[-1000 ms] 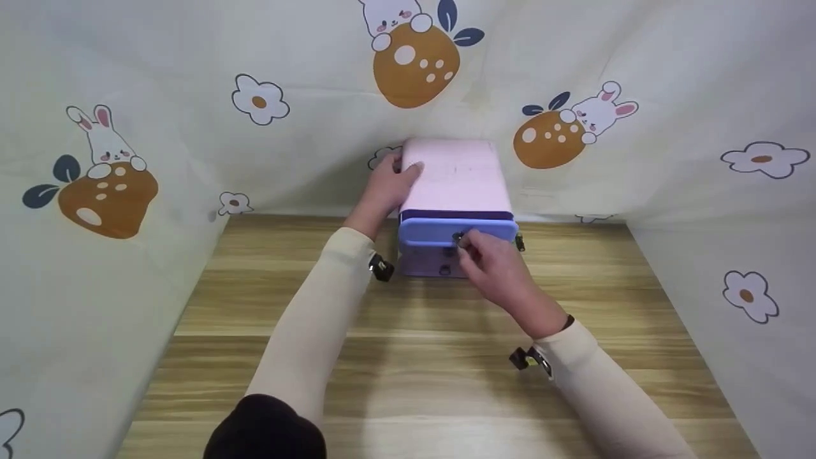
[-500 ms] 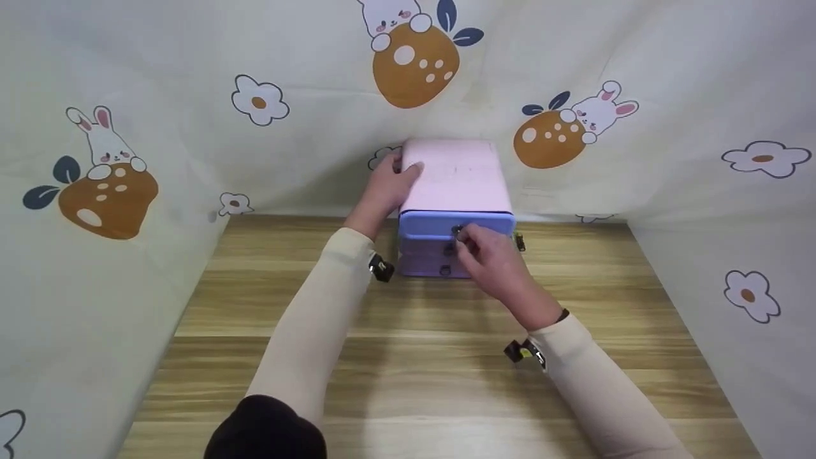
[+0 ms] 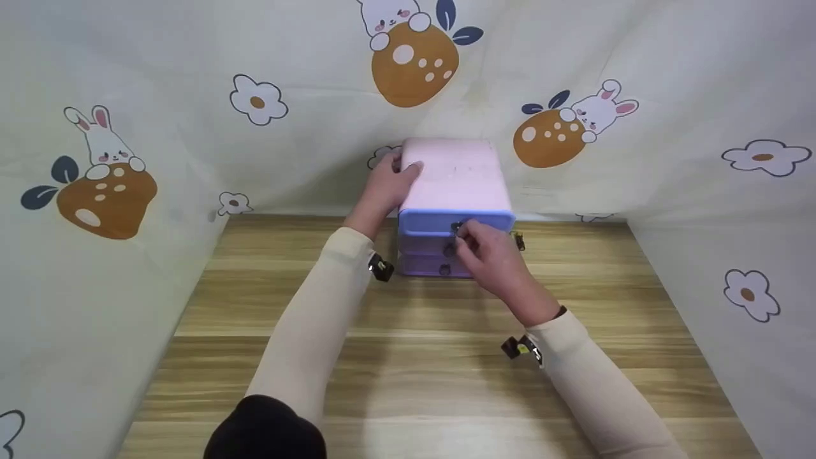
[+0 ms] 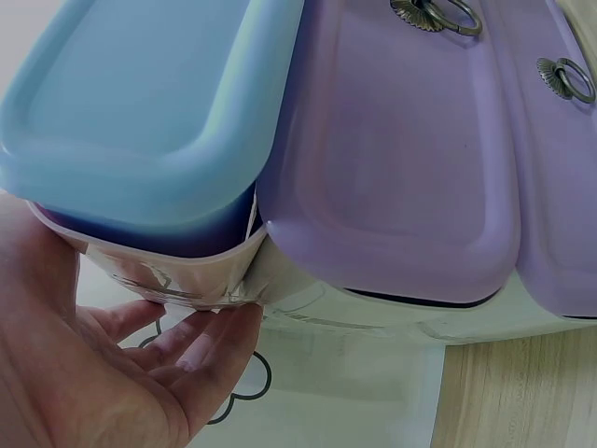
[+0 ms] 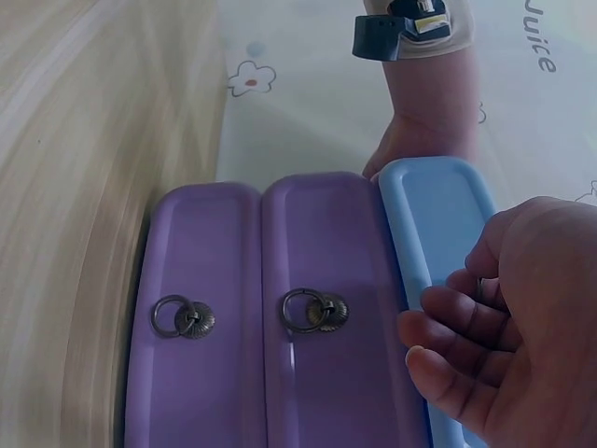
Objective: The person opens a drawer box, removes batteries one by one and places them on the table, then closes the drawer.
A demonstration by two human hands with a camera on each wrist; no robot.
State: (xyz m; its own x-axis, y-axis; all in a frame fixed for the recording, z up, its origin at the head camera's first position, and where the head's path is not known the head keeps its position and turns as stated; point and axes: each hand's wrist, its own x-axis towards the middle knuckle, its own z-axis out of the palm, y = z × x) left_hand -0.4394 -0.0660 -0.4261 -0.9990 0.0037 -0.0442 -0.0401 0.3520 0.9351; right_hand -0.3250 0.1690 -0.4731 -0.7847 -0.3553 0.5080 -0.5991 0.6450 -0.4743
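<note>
A small pink-topped drawer cabinet (image 3: 456,175) stands against the back wall. Its top drawer (image 3: 424,223) has a blue front, and two purple drawers (image 5: 331,229) lie below it. My left hand (image 3: 387,186) holds the cabinet's left side, thumb on the top and fingers along the side wall. Thumb and fingertips of my right hand (image 3: 494,258) pinch the small metal ring pull (image 3: 456,227) of the blue drawer; the right wrist view mostly hides this pull behind the fingers. A narrow dark gap shows behind the blue front in the left wrist view.
Each purple drawer carries a bronze ring pull (image 5: 194,320). The cabinet rests at the rear of a wood-grain table (image 3: 421,357). A pale cloth wall (image 3: 306,159) printed with rabbits and flowers closes off the back and both sides.
The blue drawer has slid back into the cabinet, closing the wider dark gap under the pink top. My right hand moved forward with it; my left hand stayed put.
</note>
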